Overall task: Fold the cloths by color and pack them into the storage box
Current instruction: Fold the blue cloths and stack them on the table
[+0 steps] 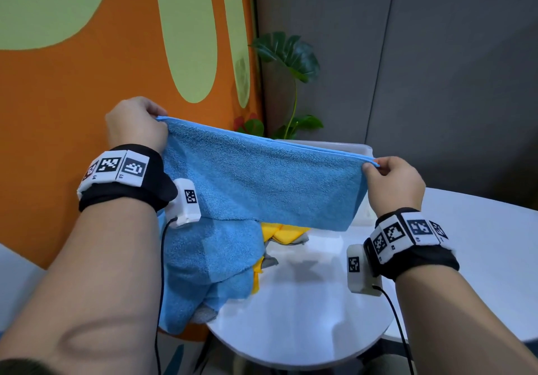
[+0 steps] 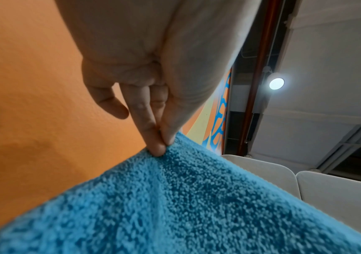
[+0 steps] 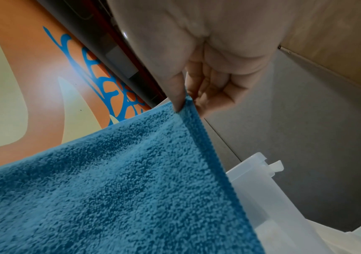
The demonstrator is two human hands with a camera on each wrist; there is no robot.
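I hold a blue cloth (image 1: 262, 182) up in the air above the bench (image 1: 305, 316), stretched flat between my hands. My left hand (image 1: 135, 124) pinches its upper left corner; the left wrist view shows my thumb and a fingertip (image 2: 156, 146) pressed together on the terry edge, the other fingers loosely curled above. My right hand (image 1: 394, 182) pinches the upper right corner, thumb on the near side of the hem, the remaining fingers curled behind it. The top edge shows two layers lying together, so the cloth hangs doubled, its lower edge clear of the bench.

Below it, at the left edge of the bench, lies a heap of more blue cloths (image 1: 209, 267), part of it hanging over the edge. Yellow cloths (image 1: 283, 233) and a bit of grey cloth (image 1: 270, 261) poke out from under that heap.

The translucent white storage box (image 1: 361, 150) stands at the far edge of the bench, behind the held cloth, mostly hidden by it; I cannot see what is inside.

A green plant (image 1: 291, 54) stands beyond the bench, by the orange wall (image 1: 72, 77).
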